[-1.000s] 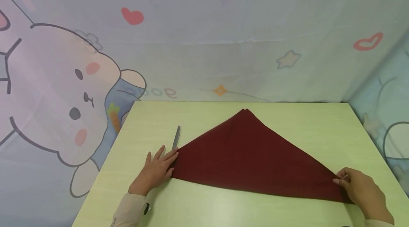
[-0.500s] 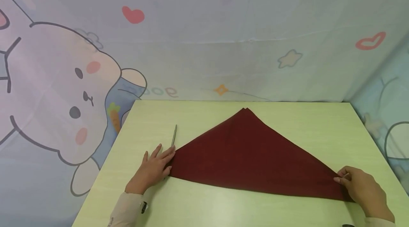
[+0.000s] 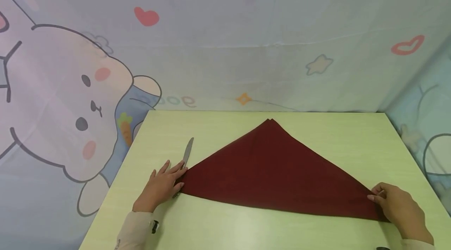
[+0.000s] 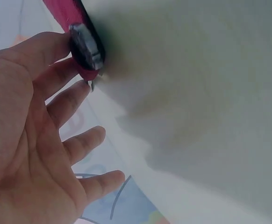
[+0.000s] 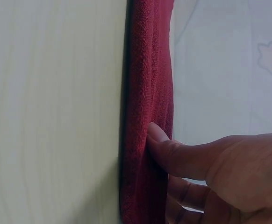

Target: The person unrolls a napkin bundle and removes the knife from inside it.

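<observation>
A dark red cloth napkin (image 3: 275, 171), folded into a triangle, lies with its point toward the far edge. My left hand (image 3: 160, 187) pinches its left corner together with a table knife (image 3: 188, 150), whose silver blade sticks out past the fingers. In the left wrist view, the dark metallic knife handle (image 4: 87, 46) shows against the cloth between thumb and fingers; the two lower fingers are spread. At the opposite corner, my right hand (image 3: 401, 207) pinches the napkin between thumb and fingers. The right wrist view shows the thumb (image 5: 159, 140) pressing on the thick layered edge.
The napkin lies on a pale yellow-green table (image 3: 246, 230). A printed curtain (image 3: 225, 46) with a cartoon figure and hearts hangs right behind the table and along its sides.
My left hand has shifted left with the knife and the napkin corner, drawing that corner out. The knife blade has turned edge-on, then flat again. My right hand has stayed almost still.
</observation>
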`<state>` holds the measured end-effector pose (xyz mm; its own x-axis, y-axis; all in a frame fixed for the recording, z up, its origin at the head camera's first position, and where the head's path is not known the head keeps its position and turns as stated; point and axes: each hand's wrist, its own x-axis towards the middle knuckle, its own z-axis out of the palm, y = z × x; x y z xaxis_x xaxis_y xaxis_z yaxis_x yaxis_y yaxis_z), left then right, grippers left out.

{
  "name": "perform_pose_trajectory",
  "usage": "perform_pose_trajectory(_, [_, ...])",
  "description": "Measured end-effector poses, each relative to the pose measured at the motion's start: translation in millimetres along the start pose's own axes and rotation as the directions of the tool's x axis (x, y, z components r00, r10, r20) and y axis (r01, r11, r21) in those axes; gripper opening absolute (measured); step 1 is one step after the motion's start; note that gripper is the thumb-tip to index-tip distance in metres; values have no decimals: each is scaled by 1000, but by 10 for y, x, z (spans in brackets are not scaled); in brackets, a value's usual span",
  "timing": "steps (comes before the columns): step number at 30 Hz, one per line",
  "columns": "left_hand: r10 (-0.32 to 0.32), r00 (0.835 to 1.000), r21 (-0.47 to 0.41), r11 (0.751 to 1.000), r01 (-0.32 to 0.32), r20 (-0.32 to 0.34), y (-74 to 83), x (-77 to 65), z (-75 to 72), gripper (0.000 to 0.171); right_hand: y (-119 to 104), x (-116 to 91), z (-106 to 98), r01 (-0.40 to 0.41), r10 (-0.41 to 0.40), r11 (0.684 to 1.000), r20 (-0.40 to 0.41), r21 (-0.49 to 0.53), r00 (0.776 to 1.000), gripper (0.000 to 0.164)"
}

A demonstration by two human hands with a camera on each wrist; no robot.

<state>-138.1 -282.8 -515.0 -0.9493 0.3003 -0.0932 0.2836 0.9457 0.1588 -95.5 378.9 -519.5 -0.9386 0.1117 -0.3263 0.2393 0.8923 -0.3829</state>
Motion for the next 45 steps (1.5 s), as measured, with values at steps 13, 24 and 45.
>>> perform_pose_trajectory(13, [117, 989, 43, 993, -114, -88, 142, 13, 142, 53, -4, 2, 2, -2, 2, 1000, 1, -11, 1000, 25])
perform_pose_trajectory(24, [82, 992, 50, 996, -78, -92, 68, -63, 141, 52, 11, 3, 21, -4, 4, 1000, 7, -6, 1000, 27])
perform_pose_trajectory(45, [44, 997, 18, 999, -43, -67, 7, -100, 64, 54, 62, 44, 33, -14, 14, 1000, 14, 0, 1000, 29])
